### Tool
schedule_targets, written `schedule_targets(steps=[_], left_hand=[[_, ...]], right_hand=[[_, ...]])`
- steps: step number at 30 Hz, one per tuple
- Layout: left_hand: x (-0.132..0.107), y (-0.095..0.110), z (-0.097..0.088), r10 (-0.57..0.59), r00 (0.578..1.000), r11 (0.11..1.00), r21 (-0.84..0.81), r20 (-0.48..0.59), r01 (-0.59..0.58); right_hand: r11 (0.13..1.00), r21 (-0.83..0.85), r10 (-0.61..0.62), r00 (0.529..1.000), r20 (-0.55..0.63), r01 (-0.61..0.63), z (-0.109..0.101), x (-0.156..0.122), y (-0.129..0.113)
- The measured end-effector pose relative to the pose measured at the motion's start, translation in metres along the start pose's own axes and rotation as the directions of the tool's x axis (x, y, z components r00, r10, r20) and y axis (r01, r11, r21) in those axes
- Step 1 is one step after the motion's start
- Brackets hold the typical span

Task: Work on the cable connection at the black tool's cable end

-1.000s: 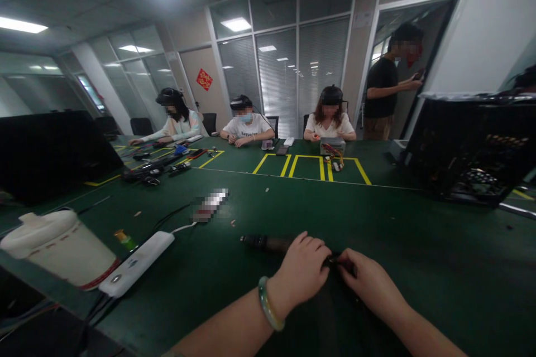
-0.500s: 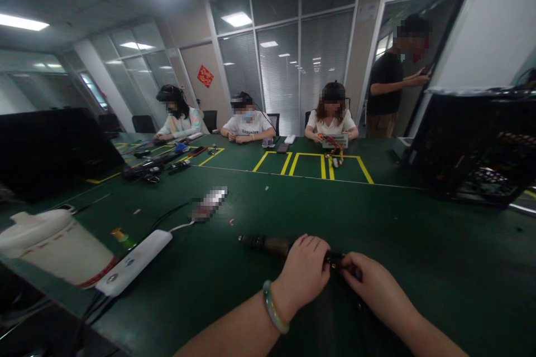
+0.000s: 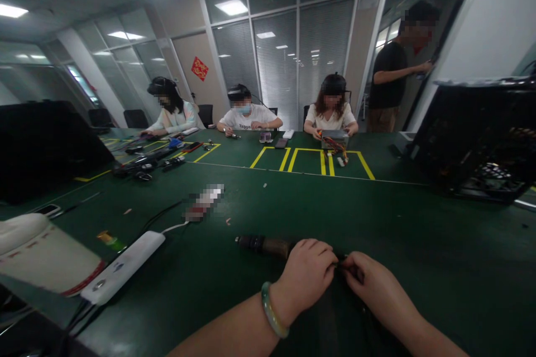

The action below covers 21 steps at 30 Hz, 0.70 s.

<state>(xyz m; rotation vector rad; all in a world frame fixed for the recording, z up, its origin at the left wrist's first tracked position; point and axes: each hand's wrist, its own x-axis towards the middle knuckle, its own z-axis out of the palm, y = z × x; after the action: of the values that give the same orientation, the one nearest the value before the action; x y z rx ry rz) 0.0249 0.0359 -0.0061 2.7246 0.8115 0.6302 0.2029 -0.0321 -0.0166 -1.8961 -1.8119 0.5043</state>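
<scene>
Head view, tool: a dark cylindrical tool (image 3: 274, 246) is held crosswise in front of the wearer, its narrow metal tip pointed to the left; whether it is rested on the green table (image 3: 234, 312) or held just above cannot be told.
Left hand (image 3: 307, 265): clamped over the tool's middle, which is covered by the palm and fingers; a green-and-yellow bangle (image 3: 268, 308) is worn on the wrist.
Right hand (image 3: 371, 284): thumb and fingers are closed on the tool's right end, just beside the left fingertips; the exact part pinched is hidden.
Table, left: a white power strip (image 3: 125, 265) is set at a slant, with a lidded white canister (image 3: 42, 254) just beside it. Farther back, a black monitor (image 3: 50, 150) is seen.
Table, right: an open black computer case (image 3: 477, 139) is stood well apart from the hands.
Far side: yellow tape (image 3: 309, 150) is laid in outlines on the tabletop. Three persons are seated there; by the rightmost person (image 3: 333, 114), a computer power supply (image 3: 335, 138) with coloured wires is held.
</scene>
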Motion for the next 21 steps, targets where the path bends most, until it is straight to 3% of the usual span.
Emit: schedule_targets(steps=[10,21], left_hand=[[0.0038,-0.0037,0.0086,0.035,0.999,0.999,0.001,0.025,-0.035],[0.0048,-0.0035,0.0037,-0.004,1.000,0.999,-0.038,0.028,0.005]], right_hand=[[1.000,-0.016,0.013,1.000,0.018,-0.013,0.0051,0.0031,0.0073],[0.999,0.046,-0.020,0.998,0.053,0.017,0.0055,0.0037,0.0095]])
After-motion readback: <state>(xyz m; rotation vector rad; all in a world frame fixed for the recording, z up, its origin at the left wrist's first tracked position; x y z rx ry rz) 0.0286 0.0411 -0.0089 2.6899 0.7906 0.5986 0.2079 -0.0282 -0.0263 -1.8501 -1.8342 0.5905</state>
